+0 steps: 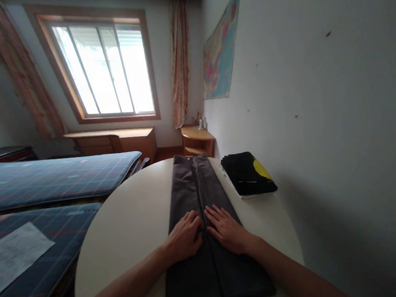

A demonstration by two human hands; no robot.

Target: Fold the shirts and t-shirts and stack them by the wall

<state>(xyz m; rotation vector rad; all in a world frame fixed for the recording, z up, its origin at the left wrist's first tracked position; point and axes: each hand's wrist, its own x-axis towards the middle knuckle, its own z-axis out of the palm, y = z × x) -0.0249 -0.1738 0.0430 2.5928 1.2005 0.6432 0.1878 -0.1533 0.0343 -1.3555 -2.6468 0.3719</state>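
A long dark grey garment [194, 284] lies lengthwise on a round white table [129, 225], its two sides meeting at a line down the middle. Whether it is trousers or a top I cannot tell. My left hand [187, 235] rests on its left half, fingers curled together at the middle edge as if gripping the cloth. On the right half, my right hand [225, 228] lies flat with the fingers spread, their tips close to the same line. At the far end of the garment, a small gap shows between the two sides.
A folded black cloth stack with a yellow patch [262, 169] sits at the table's right, near the white wall [336, 134]. Left of the table are beds with blue plaid mattresses [60, 176] and a paper sheet [18, 254]. A corner shelf [199, 134] stands beyond.
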